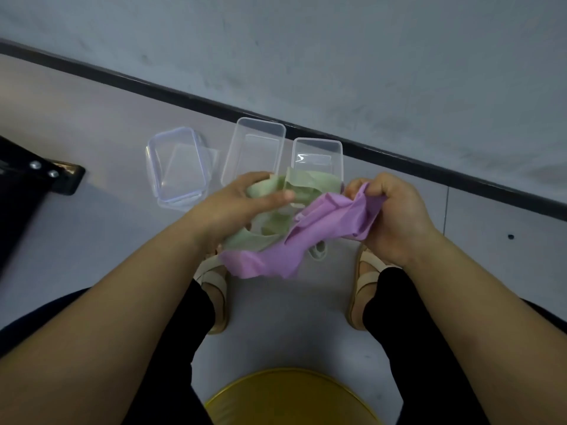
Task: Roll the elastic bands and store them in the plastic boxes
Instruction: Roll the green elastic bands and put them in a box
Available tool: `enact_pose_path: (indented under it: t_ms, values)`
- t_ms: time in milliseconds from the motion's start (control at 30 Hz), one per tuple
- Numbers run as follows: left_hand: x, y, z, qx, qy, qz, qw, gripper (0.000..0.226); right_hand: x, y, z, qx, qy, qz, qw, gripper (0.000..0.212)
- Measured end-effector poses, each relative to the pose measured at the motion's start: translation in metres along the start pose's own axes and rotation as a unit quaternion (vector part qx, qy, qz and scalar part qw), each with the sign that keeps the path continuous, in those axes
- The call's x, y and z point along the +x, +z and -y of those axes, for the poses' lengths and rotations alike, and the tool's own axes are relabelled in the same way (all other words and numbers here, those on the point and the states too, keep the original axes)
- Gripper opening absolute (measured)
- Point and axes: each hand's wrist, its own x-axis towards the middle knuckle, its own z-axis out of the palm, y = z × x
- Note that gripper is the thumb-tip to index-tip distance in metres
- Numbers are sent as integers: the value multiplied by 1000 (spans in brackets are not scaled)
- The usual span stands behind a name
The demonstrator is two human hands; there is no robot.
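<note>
Head view, looking down past a seated person's forearms to the floor. Landmark: the middle plastic box, clear and open, standing on the floor just in front of the dark skirting strip at the foot of the grey wall. Immediately right of this box stands a second plastic box, also clear and open; to the left of the landmark lies a clear clip-lock lid. In front of the landmark's near edge, the left hand holds a crumpled green elastic band, its grip closed round the material with the thumb laid along the top. Part of the green band overlaps the near end of the second box; whether it lies inside cannot be told. To the right of the landmark and nearer the viewer, the right hand has its grip clamped on one end of a purple elastic band, which drapes leftward beneath the green one. Neither band is rolled. Below the bands, two beige sandals rest on the floor. Nearest the viewer is a yellow stool. Far left of the landmark sits a black bolted bracket.
</note>
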Motion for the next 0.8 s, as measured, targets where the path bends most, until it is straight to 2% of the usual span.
enact_pose_path:
  t_ms: [33,67,133,200,300,400,500,567,633,700,733,800]
  values:
    - [0,5,-3,24,19,29,999,70,3,1,-3,-7,3,17,1000,13]
    - [1,9,-4,40,34,51,997,65,6,3,-6,-9,7,33,999,10]
    - [6,15,-6,101,57,65,991,34,8,6,-10,-10,13,47,999,13]
    - [9,15,-6,170,71,40,982,6,9,6,-13,-37,22,26,999,22]
    - [10,9,-2,192,66,26,979,17,12,3,-12,-95,42,-42,994,24]
    - [11,1,1,174,60,15,983,14,16,-3,-11,-100,53,-87,990,19]
    - [12,-1,5,152,57,8,987,17,18,-8,-16,-143,54,-73,986,20]
    - [14,1,7,119,57,-14,991,19,19,-10,-21,-212,44,-49,975,20]
    - [15,1,10,91,59,-36,993,19,21,-14,-27,-316,10,-43,948,19]
    - [18,-1,10,55,59,-58,995,20,23,-17,-30,-382,-27,-71,921,15]
    - [19,-4,11,30,56,-71,995,21,25,-18,-30,-386,-34,-87,918,12]
    - [21,-11,9,-30,39,-87,995,27,25,-18,-28,-346,-14,-98,933,13]
